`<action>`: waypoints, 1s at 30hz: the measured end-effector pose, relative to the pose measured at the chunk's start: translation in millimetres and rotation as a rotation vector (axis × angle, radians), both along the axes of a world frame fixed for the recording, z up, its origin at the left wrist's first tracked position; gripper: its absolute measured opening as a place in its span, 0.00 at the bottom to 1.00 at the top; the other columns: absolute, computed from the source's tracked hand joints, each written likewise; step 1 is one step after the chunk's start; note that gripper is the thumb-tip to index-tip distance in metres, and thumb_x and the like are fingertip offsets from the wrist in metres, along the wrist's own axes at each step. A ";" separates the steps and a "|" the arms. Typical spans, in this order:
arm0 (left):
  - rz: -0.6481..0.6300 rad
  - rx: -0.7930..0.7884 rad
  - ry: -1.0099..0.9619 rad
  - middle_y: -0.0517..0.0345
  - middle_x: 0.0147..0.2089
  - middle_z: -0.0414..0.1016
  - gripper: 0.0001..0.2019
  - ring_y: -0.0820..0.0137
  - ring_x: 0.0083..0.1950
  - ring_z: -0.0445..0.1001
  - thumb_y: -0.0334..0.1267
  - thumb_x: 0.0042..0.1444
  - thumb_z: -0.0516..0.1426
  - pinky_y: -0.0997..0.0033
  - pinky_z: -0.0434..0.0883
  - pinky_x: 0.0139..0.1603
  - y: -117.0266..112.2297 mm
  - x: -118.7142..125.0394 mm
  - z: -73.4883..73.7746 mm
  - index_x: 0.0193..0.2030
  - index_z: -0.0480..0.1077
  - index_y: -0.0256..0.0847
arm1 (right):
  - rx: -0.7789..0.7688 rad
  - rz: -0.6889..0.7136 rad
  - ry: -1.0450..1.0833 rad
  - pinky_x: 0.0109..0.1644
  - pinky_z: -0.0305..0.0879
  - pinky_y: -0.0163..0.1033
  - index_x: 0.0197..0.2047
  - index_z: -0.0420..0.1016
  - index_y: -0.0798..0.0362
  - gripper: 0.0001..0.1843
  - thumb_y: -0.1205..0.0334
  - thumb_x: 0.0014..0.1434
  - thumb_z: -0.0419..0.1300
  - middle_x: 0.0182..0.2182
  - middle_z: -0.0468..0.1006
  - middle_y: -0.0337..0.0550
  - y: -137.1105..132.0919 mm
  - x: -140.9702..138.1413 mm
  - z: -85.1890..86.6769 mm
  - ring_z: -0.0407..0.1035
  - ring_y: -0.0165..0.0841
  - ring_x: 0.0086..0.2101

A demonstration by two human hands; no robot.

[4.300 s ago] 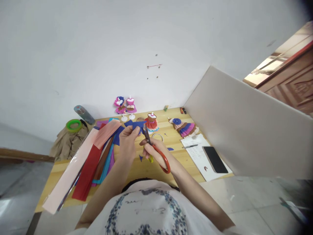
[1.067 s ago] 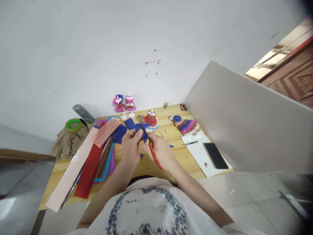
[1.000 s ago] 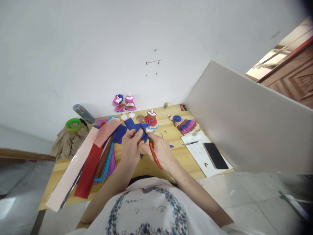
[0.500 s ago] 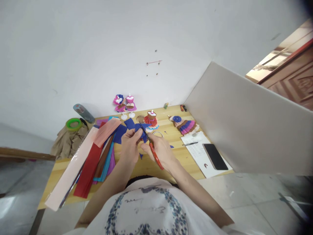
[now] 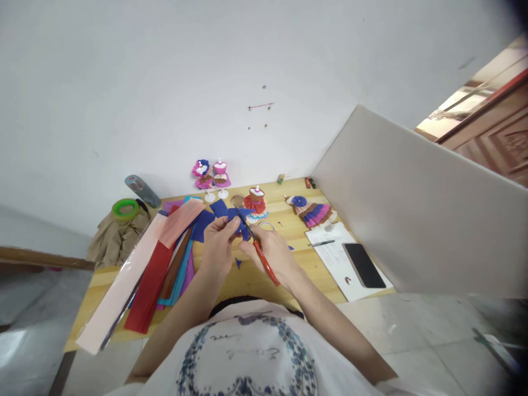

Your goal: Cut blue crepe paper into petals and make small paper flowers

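Note:
Between thumb and fingers, my left hand [image 5: 219, 240] pinches a piece of blue crepe paper [image 5: 246, 212]. My right hand [image 5: 272, 252] grips red-handled scissors [image 5: 264, 258], whose dark blades lie across that blue piece. More blue paper [image 5: 203, 225] rests on the table just left of my hands, and a small blue scrap [image 5: 238, 263] lies below them. Right behind the blades stands a miniature dress form [image 5: 256, 201] in a brown top and a red ruffled skirt. The underside of the held paper is hidden by my fingers.
Crepe paper strips [image 5: 142, 286] cover the table's left side, near a green tape roll [image 5: 125, 208] and a bottle [image 5: 142, 191]. Two dressed forms [image 5: 220, 175] stand by the wall. At right lie a ruffled dress [image 5: 312, 212], paper sheet [image 5: 330, 258], pen and phone [image 5: 363, 265], beside an upright panel [image 5: 404, 220].
My right hand and the scissors' handles have shifted very slightly to the right and down. The left hand keeps its pinch on the blue paper.

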State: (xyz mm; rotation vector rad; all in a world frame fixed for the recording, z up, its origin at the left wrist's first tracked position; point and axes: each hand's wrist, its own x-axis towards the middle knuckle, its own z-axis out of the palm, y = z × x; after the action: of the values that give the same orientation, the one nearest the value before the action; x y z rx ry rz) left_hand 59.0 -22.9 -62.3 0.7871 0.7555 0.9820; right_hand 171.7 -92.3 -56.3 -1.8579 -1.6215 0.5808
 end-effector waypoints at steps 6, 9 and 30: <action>-0.022 0.008 0.025 0.60 0.25 0.75 0.12 0.75 0.28 0.71 0.42 0.40 0.71 0.74 0.68 0.32 1.4 -2.8 1.2 0.25 0.77 0.37 | -0.046 0.003 0.007 0.30 0.49 0.35 0.29 0.66 0.51 0.22 0.41 0.61 0.54 0.19 0.63 0.37 0.0 1.4 0.2 0.57 0.31 0.22; -0.030 0.006 0.027 0.60 0.24 0.75 0.12 0.75 0.27 0.71 0.42 0.40 0.71 0.74 0.68 0.31 1.6 -3.9 2.1 0.25 0.76 0.37 | -0.057 0.003 0.012 0.30 0.49 0.36 0.29 0.66 0.51 0.22 0.41 0.61 0.55 0.20 0.63 0.37 0.2 1.4 0.8 0.58 0.32 0.22; 0.008 -0.009 0.024 0.62 0.22 0.74 0.14 0.78 0.24 0.69 0.40 0.34 0.72 0.76 0.67 0.30 2.9 -7.6 11.7 0.21 0.74 0.36 | -0.015 0.043 0.221 0.29 0.49 0.35 0.24 0.61 0.51 0.24 0.41 0.58 0.56 0.19 0.60 0.36 0.1 1.1 0.3 0.54 0.29 0.23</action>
State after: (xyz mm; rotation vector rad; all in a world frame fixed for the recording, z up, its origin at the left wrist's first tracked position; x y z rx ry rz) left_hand 51.4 -20.0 -50.6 0.7899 0.7835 0.9778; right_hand 172.8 -92.2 -56.0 -1.7059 -1.5168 0.7896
